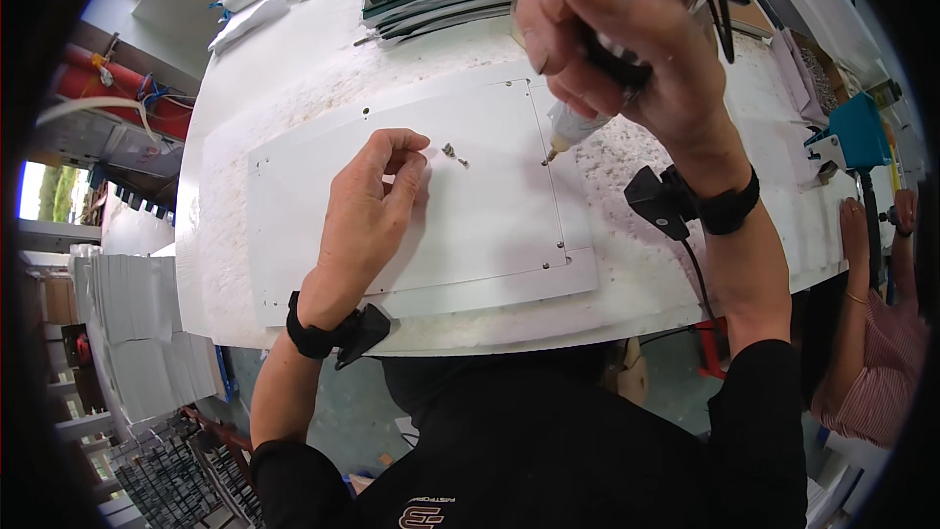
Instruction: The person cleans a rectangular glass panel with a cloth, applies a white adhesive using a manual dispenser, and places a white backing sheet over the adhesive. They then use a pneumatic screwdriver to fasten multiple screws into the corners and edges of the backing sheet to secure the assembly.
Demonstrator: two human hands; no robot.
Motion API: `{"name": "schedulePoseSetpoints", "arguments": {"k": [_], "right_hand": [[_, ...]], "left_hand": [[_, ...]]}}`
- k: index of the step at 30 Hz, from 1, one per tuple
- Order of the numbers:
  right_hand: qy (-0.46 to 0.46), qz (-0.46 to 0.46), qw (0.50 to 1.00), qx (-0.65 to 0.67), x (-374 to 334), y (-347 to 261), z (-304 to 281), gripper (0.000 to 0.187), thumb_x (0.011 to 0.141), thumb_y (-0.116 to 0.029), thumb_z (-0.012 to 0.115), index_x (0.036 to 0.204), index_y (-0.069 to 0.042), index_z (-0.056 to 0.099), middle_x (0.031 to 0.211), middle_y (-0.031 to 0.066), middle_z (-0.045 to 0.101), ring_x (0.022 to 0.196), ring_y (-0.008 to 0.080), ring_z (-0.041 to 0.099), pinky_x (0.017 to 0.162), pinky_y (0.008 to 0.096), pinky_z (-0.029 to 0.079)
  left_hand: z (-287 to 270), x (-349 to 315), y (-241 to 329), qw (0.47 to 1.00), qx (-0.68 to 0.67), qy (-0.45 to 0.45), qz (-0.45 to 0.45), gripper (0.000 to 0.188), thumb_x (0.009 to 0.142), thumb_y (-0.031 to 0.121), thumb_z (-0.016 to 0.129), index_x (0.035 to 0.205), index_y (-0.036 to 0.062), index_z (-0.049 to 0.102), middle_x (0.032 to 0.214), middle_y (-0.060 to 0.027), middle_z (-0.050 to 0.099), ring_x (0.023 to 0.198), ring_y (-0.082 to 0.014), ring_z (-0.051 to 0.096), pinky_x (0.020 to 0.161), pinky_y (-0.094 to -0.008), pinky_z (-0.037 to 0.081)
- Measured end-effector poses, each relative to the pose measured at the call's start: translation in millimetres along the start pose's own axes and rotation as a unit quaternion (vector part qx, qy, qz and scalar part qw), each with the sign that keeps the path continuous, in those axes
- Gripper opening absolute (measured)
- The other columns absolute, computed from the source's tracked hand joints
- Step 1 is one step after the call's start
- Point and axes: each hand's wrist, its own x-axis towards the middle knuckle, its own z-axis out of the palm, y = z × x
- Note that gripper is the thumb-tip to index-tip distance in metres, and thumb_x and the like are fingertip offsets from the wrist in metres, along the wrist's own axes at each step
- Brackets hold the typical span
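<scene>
My right hand (636, 49) is wrapped round a power screwdriver (576, 127) with a dark body and a whitish wrapped nose. Its tip points down at the seam near the right end of a flat white panel (470, 225), where a small screw sits. Over the panel's middle, my left hand (377, 201) is closed, thumb and fingers curled together; whatever is in them is hidden. Just right of those fingers lies a small heap of screws (453, 153). More screw heads or holes show along the panel's edges.
Framed dark panels (441, 24) are stacked at the far edge of the white worktable (230, 284). A teal tool (854, 132) stands at the right, near another person's hand (854, 220). A box of small parts (813, 73) lies far right. White sheets (132, 313) are stacked left.
</scene>
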Motion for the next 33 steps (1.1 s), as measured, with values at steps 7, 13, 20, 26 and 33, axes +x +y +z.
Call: {"name": "schedulePoseSetpoints", "arguments": {"k": [7,13,20,26,33], "right_hand": [[0.090,-0.019,0.992,0.082,4,-6,5,0.033,0.099,-0.033,0.065,0.087,-0.004,0.056,0.068,0.0123,0.063,0.039,0.0117,0.050,0.038,0.0263,0.043],[0.008,-0.048,0.997,0.061,8,13,-23,0.041,0.103,-0.036,0.058,0.077,-0.003,0.057,0.064,0.0077,0.060,0.038,0.0098,0.048,0.036,0.0269,0.044],[0.091,-0.003,0.991,0.096,4,-4,-3,0.034,0.101,-0.034,0.061,0.086,-0.005,0.055,0.070,0.0116,0.062,0.038,0.0118,0.049,0.036,0.0275,0.044],[0.078,0.001,0.994,0.083,4,-4,-4,0.036,0.100,-0.037,0.062,0.086,-0.005,0.055,0.070,0.0109,0.062,0.039,0.0109,0.049,0.037,0.0271,0.044],[0.056,-0.016,0.995,0.079,5,0,-8,0.040,0.101,-0.038,0.060,0.082,-0.003,0.057,0.068,0.0086,0.061,0.039,0.0095,0.049,0.037,0.0260,0.045]], "left_hand": [[1,14,1,0.968,0.193,0.001,0.159,0.017,0.097,0.005,0.067,0.114,0.0052,0.071,0.102,-0.0090,0.069,0.087,-0.0220,0.069,0.078,-0.0352,0.056],[1,22,6,0.939,0.261,-0.033,0.220,0.013,0.094,0.001,0.067,0.106,0.0028,0.072,0.098,-0.0109,0.069,0.090,-0.0287,0.069,0.079,-0.0374,0.056],[4,23,3,0.906,0.329,-0.026,0.264,0.011,0.092,0.004,0.069,0.101,0.0023,0.066,0.095,-0.0125,0.067,0.089,-0.0318,0.067,0.079,-0.0401,0.056],[5,25,-3,0.904,0.346,-0.016,0.252,0.011,0.091,0.004,0.069,0.100,0.0020,0.062,0.094,-0.0126,0.066,0.088,-0.0316,0.067,0.078,-0.0407,0.056],[4,25,-1,0.909,0.327,0.002,0.259,0.014,0.087,0.002,0.070,0.098,0.0022,0.061,0.091,-0.0114,0.067,0.084,-0.0276,0.068,0.074,-0.0372,0.057]]}}
